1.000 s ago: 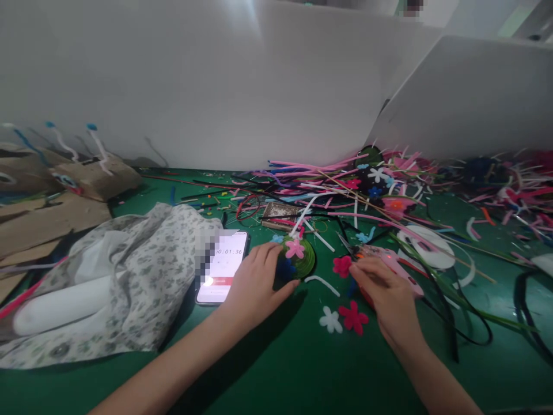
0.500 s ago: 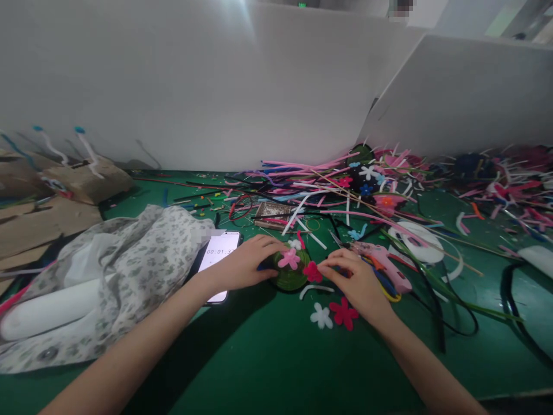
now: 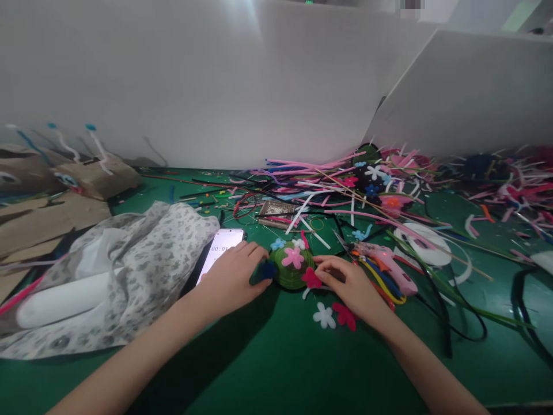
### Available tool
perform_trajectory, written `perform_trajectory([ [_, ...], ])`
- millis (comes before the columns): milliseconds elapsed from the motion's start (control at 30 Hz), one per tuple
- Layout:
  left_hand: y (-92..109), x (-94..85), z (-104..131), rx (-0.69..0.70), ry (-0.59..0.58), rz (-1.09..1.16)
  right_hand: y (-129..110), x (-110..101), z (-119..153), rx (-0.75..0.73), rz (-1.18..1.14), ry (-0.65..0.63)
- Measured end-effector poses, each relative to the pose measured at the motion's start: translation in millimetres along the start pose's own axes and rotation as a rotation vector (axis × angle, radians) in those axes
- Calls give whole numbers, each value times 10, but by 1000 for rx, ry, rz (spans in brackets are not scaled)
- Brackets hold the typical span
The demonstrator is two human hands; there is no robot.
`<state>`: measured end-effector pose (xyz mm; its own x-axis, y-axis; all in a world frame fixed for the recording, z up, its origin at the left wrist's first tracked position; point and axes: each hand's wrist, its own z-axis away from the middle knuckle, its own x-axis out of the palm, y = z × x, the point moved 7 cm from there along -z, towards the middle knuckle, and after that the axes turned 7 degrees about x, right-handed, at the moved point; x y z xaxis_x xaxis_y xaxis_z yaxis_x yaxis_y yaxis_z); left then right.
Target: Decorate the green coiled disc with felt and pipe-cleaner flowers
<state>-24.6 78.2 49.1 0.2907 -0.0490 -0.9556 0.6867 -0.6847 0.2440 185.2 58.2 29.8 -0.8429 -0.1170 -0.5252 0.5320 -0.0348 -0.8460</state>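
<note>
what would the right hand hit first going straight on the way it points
Likely the green coiled disc, just past the red flower at the right hand; depth is unclear, contact possible.

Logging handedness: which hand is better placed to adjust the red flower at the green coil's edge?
Probably the right hand: it touches that red flower; left hand is opposite, across the green coil.

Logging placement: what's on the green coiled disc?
Green coiled disc: pink flower; light blue flower and white flower at far edge; dark blue flower, left edge; red flower, right edge, pinched by right hand. What's underneath is hidden.
</note>
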Motion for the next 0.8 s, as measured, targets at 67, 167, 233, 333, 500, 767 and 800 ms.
perform_trajectory([
  [67,12,75,74,-36,-8,2,-1,54,7,14,-7,-21],
  [167,50,169,115,-64,31,11,-54,126,42,5,32,-25],
  [233,63,205,105,-60,72,11,-99,173,90,-13,98,-20],
  [333,38,228,73,-33,123,29,-142,231,179,-51,183,-25],
  [500,-30,229,62,-10,184,115,-182,154,240,-170,272,25],
  [767,34,318,60,23,134,222,-287,98,186,-290,383,271],
  [800,36,334,58,25,124,226,-283,151,179,-284,376,269],
])
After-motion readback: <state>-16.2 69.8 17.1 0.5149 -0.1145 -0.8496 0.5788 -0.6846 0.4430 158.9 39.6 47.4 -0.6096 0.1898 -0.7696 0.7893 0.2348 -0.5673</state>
